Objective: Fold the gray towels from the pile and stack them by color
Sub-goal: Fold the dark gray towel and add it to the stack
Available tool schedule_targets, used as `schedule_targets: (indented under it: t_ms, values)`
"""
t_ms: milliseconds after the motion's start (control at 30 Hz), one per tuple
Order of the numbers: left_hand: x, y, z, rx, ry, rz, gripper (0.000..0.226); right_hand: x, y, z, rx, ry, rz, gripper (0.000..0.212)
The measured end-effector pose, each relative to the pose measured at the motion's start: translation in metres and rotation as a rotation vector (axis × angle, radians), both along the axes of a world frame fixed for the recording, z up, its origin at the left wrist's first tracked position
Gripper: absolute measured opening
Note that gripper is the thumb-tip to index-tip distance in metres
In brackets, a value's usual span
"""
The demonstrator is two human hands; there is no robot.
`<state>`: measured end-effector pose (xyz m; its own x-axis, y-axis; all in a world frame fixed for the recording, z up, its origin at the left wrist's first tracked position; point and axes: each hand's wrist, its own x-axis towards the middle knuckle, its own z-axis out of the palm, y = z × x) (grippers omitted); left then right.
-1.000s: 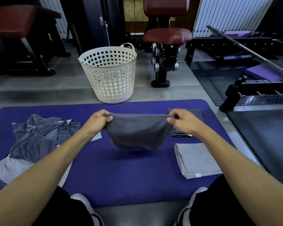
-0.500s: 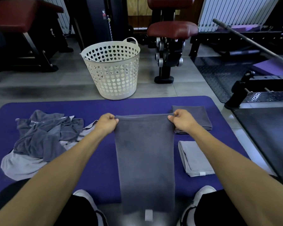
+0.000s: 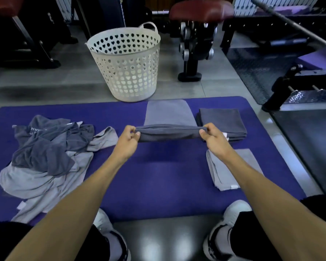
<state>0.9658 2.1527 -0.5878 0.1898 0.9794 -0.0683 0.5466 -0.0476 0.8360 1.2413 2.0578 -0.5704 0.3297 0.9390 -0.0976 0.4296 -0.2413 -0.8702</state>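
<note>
A dark gray towel (image 3: 169,117) stretches away from me over the purple mat (image 3: 158,176), its far part lying flat and its near edge lifted. My left hand (image 3: 127,140) pinches the left corner of that edge and my right hand (image 3: 214,139) pinches the right corner. A folded dark gray towel stack (image 3: 222,122) lies just right of my right hand. Closer to me on the right sits a folded light gray towel (image 3: 231,170). At the mat's left lies the unfolded pile (image 3: 45,153) of dark and light gray towels.
A white perforated laundry basket (image 3: 126,63) stands on the floor beyond the mat. Gym machines (image 3: 198,40) and a barbell (image 3: 294,25) fill the back and right. My two shoes (image 3: 231,213) rest at the mat's near edge.
The towel hung toward me half a second ago. Now its length lies away from me on the mat, and both hands have drawn its edge nearer to me.
</note>
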Motion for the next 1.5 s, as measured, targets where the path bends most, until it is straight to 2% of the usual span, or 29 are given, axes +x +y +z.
schedule_targets:
  t_ms: [100,200,333,467,633,800,933,1067,1200,1500]
  values:
    - [-0.015,-0.038,-0.051,-0.181,0.056,-0.034,0.007,-0.006,-0.036,-0.047,-0.143,-0.050,0.028,0.015]
    - [-0.030,-0.067,-0.086,-0.402,0.158,-0.153,0.011,-0.012,-0.077,-0.081,-0.287,-0.063,0.068,0.012]
    - [-0.034,-0.088,-0.093,-0.661,0.224,-0.260,0.031,-0.019,-0.112,-0.109,-0.371,-0.068,0.064,0.013]
    - [-0.040,-0.094,-0.103,-0.744,0.245,-0.264,0.030,-0.024,-0.121,-0.122,-0.402,-0.001,0.056,0.022]
    - [-0.032,-0.078,-0.118,-0.660,0.103,-0.040,0.022,-0.019,-0.098,-0.137,-0.414,0.026,-0.039,0.020]
    - [-0.012,-0.039,-0.145,-0.593,0.129,0.043,0.019,-0.012,-0.048,-0.157,-0.440,-0.207,-0.086,0.036]
    - [0.007,-0.006,-0.167,-0.494,0.220,0.112,0.015,-0.008,-0.009,-0.182,-0.472,-0.168,-0.161,0.030]
    - [0.023,0.018,-0.191,-0.521,0.300,0.111,0.009,-0.003,0.019,-0.205,-0.499,-0.144,-0.152,0.030]
    - [0.025,0.024,-0.216,-0.527,0.352,0.145,0.010,0.002,0.030,-0.227,-0.511,-0.104,-0.131,0.020]
    - [0.027,0.012,-0.237,-0.377,0.186,0.271,0.008,0.003,0.042,-0.246,-0.417,-0.122,-0.189,0.014]
